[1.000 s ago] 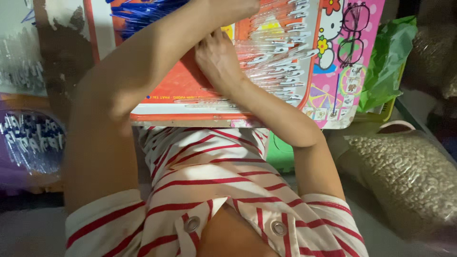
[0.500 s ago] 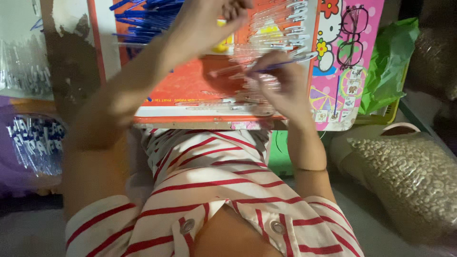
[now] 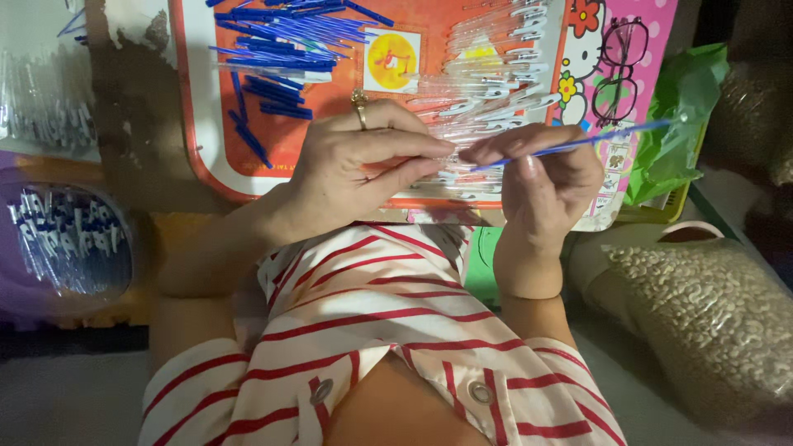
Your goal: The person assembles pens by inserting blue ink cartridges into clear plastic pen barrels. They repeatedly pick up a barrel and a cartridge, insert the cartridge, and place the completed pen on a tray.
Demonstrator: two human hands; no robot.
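- A thin blue refill [image 3: 578, 140] is pinched in the fingers of the right hand [image 3: 549, 177], over the lower right edge of the orange tray [image 3: 198, 165].
- A clear pen barrel [image 3: 429, 153] is gripped by the left hand [image 3: 359, 169], closed, over the tray's lower edge.
- Blue refills [image 3: 281, 41] are piled at the tray's top left; clear barrels [image 3: 496, 83] at its top right.
- A purple tub of finished pens [image 3: 70, 244] is seen left of the tray.

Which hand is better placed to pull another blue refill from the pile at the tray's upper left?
Left, probably. The left hand lies nearer the pile of blue refills on the orange tray. The right hand already pinches a blue refill and sits by the clear tubes.
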